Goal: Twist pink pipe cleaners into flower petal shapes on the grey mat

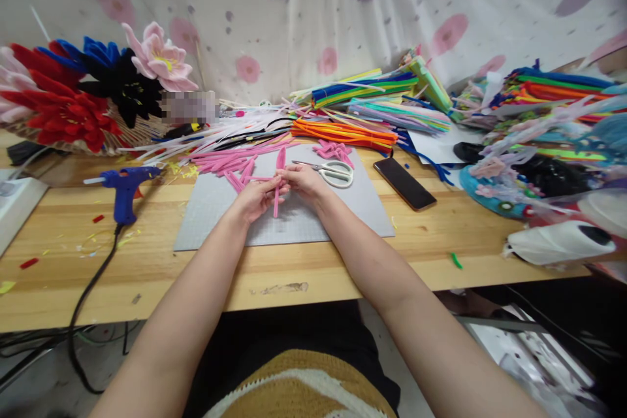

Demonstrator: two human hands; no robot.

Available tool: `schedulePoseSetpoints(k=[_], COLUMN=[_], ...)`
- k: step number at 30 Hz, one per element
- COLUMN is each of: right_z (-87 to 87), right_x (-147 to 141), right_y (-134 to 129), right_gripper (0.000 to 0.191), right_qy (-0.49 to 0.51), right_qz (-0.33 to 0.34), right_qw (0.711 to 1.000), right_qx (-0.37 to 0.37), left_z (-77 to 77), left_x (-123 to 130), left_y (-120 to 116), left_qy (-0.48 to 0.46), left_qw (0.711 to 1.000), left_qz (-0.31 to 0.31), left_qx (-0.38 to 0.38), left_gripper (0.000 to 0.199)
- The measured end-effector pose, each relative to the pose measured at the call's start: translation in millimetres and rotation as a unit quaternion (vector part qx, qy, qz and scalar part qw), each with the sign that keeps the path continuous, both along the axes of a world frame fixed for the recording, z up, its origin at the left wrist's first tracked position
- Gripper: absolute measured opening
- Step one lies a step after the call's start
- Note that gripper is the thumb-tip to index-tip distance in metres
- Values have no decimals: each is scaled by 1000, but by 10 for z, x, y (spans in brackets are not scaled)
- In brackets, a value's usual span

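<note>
Both hands meet over the grey cutting mat (304, 228), pinching pink pipe cleaners (276, 204) between them. My left hand (259, 199) is closed on the pieces, one of which sticks out to the left while another hangs down. With its fingertips together, my right hand (304, 181) grips the same pieces where they cross. A pink strip stands up just above the fingers. Scissors with pale handles (337, 174) lie right behind my right hand. Loose pink pipe cleaners (225, 162) are heaped at the mat's left, and a smaller curled pink pile (336, 151) sits at its back.
A blue glue gun (126, 192) with a black cord stands at left, below fuzzy flowers (73, 108). To the right lie a black phone (404, 184) and a white roll (558, 241). Bundles of coloured pipe cleaners (345, 136) line the back.
</note>
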State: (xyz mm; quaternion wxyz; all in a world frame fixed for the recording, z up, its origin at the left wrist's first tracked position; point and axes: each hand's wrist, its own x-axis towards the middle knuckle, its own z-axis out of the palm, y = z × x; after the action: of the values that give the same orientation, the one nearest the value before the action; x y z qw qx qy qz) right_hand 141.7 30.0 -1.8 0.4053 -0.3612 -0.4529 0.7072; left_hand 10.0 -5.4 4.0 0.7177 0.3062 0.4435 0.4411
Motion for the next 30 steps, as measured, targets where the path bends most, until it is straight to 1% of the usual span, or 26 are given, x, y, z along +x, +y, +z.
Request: schedulePoseSetpoints(k=[6,9,11,15,18,20,22,24,27,28,30], right_z=[31,32,32,29,25,25,25,24,25,29,44], right_x=[-40,-46,-41,-20,-14,-19,-21,-11,33,51,81], right_y=[-30,-34,-35,-39,-52,-61,-63,-54,-32,-28,-28], right_gripper=[17,15,16,23,39,54,64,64,56,52,44], right_qy=[67,71,66,37,-7,-62,-122,-176,-254,-279,-321], right_qz=[21,20,23,38,60,73,62,15,-82,-97,-87], right_qw=[996,995,996,998,997,991,978,956,898,879,854], right_qx=[-60,-67,-61,-24,37,90,154,236,350,375,401], left_z=[91,111,120,137,135,123,108,94,81,78,73], left_x=[60,71,72,68,73,81,90,96,92,86,70], left_y=[-28,-43,-50,-51,-50,-54,-60,-63,-56,-51,-36], left_qy=[-58,-97,-114,-116,-107,-99,-92,-83,-59,-50,-36], left_qw=[995,990,987,986,988,991,993,994,997,998,999], left_qz=[39,44,43,45,32,27,29,24,5,5,20], left_qx=[-73,-96,-107,-114,-107,-88,-68,-60,-49,-37,-2], left_gripper=[10,11,15,19,11,5,10,9,6,6,4])
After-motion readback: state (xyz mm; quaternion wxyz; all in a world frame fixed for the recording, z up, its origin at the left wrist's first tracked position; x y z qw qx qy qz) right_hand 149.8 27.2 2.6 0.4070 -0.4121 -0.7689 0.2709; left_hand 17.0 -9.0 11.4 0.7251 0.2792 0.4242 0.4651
